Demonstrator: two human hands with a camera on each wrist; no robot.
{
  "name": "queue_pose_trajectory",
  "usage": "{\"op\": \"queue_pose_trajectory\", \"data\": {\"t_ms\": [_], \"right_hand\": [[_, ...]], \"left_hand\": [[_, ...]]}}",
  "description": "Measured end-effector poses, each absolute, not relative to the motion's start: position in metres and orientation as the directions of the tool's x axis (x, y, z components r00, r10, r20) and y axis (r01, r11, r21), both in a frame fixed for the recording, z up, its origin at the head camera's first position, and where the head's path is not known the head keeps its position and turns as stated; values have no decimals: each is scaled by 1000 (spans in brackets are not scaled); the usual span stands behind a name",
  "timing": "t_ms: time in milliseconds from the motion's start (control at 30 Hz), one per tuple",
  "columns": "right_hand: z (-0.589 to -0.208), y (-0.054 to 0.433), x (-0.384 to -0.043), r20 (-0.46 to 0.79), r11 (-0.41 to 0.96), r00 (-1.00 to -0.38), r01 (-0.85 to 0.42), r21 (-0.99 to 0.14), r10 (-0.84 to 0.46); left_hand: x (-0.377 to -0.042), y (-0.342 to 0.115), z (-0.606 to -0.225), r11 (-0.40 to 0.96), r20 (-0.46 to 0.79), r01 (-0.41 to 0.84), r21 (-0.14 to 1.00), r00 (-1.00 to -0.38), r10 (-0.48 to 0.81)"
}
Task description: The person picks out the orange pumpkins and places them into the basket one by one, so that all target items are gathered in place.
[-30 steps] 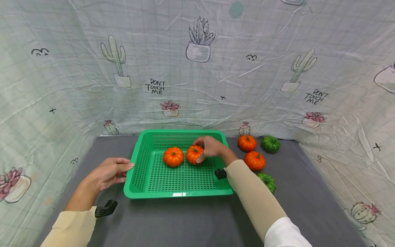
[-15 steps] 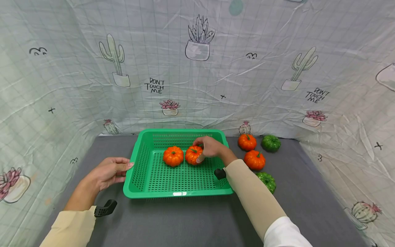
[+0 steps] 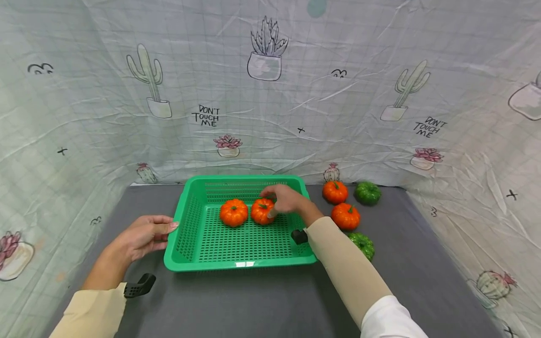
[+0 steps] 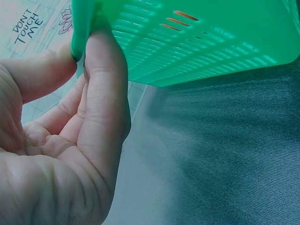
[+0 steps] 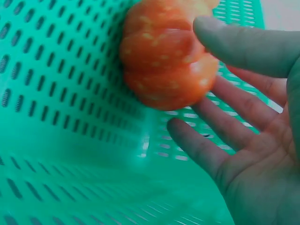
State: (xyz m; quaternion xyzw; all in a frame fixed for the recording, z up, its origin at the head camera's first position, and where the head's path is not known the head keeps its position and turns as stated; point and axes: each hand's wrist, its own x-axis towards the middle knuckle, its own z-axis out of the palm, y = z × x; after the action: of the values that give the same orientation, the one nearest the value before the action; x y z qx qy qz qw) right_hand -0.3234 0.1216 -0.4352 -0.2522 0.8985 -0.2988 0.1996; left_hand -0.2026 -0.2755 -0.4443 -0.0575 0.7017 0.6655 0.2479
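A green slotted plastic basket (image 3: 203, 267) sits on the grey table. My left hand (image 3: 141, 237) pinches the rim on its left side; in the left wrist view the thumb and index finger (image 4: 105, 84) meet at that rim. Inside lie two small orange pumpkins side by side. The left pumpkin (image 3: 234, 213) is untouched. Around the right pumpkin (image 3: 261, 212) is my right hand (image 3: 287, 199), reaching in over the basket's right side. In the right wrist view, the thumb (image 5: 243, 47) overlaps this pumpkin (image 5: 164, 61) and the other fingers are spread along its far side.
Right of the basket, two more orange pumpkins, one at the back (image 3: 335, 192) and one nearer (image 3: 345, 217), stand on the table (image 3: 236, 305). A green pumpkin (image 3: 367, 193) lies behind them; another (image 3: 362, 246) is partly hidden by the right sleeve. A patterned cloth (image 3: 270, 117) surrounds the table.
The head view has shifted slightly, moving everything a little to the left. Both hands keep their places at the rim and at the right pumpkin.
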Motion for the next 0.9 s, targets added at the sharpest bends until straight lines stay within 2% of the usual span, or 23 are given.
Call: {"op": "queue_pose_trajectory", "data": {"t_ms": [133,433,667,900], "right_hand": [[-422,126,-323,-167,664,-807,-327,-672,-567],[-395,159,-323,-90,476,-849,-201,-856,-521],[-388,202,-320,-69,493,-914,-151,-857,-400],[-391,248,-320,-21,536,-943,-169,-827,-331]], "left_hand": [[-202,-278,-445,97,-426,-416,904,-867,259],[-200,-278,-445,75,-423,-419,905,-863,276],[-200,-277,-444,81,-421,-415,906,-864,276],[-202,-276,-443,78,-416,-411,908,-865,281]]}}
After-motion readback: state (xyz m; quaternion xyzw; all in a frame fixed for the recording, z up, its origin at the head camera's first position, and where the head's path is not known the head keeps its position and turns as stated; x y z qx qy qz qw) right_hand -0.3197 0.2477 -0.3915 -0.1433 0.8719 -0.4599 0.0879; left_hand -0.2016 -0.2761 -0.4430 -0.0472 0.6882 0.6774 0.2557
